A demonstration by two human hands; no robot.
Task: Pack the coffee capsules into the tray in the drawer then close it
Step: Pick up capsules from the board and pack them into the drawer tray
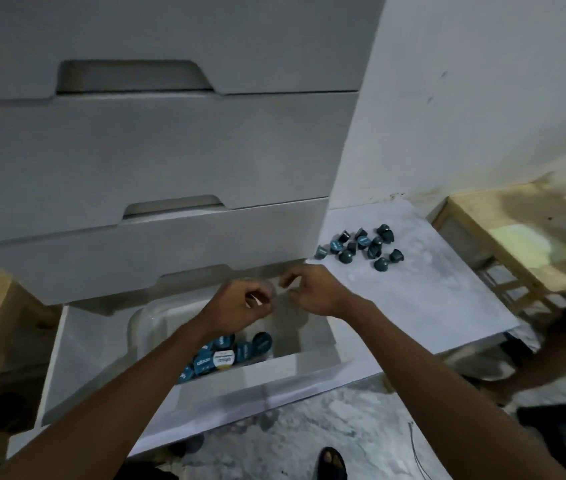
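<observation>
The bottom drawer (pixel 108 362) of a white chest stands pulled out. Inside it sits a clear plastic tray (pixel 143 323) holding several teal coffee capsules (pixel 229 351), lids up. More dark teal capsules (pixel 361 247) lie scattered on a white board to the right of the chest. My left hand (pixel 240 306) and my right hand (pixel 312 292) hover close together over the tray's far right part, fingers curled. Whether either hand pinches a capsule is hidden by blur and the fingers.
Three shut drawers (pixel 156 161) rise above the open one. The white board (pixel 413 299) lies on a low surface at the right, and a wooden stool (pixel 517 237) stands beyond it. Another person's arm (pixel 551 358) reaches in at the right. A sandalled foot (pixel 331 462) is below.
</observation>
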